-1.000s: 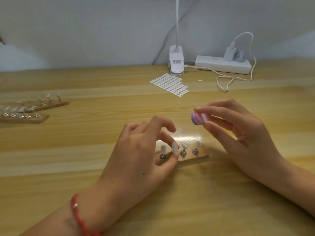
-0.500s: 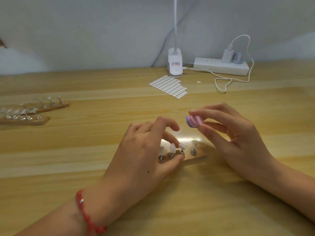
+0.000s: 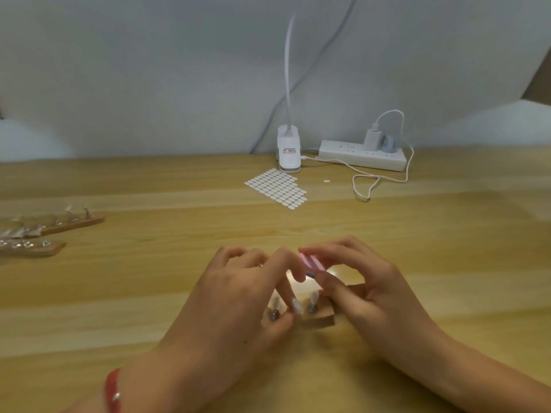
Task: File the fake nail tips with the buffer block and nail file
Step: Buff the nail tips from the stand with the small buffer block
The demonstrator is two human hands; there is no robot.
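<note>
Pale wood tabletop, smooth, satin sheen, one glare patch. Matt wood nail stand with shiny metal pegs. Glossy white plastic fake nail tip. Pink-lilac buffer block, matt, foam-like. Smooth white plastic power strip and lamp clip. Matt white sticker sheet, paper-like. Red cord bracelet, small metal bead. Spare stand: browner wood, blurred.

Wooden table; pale wall; clip lamp.
</note>
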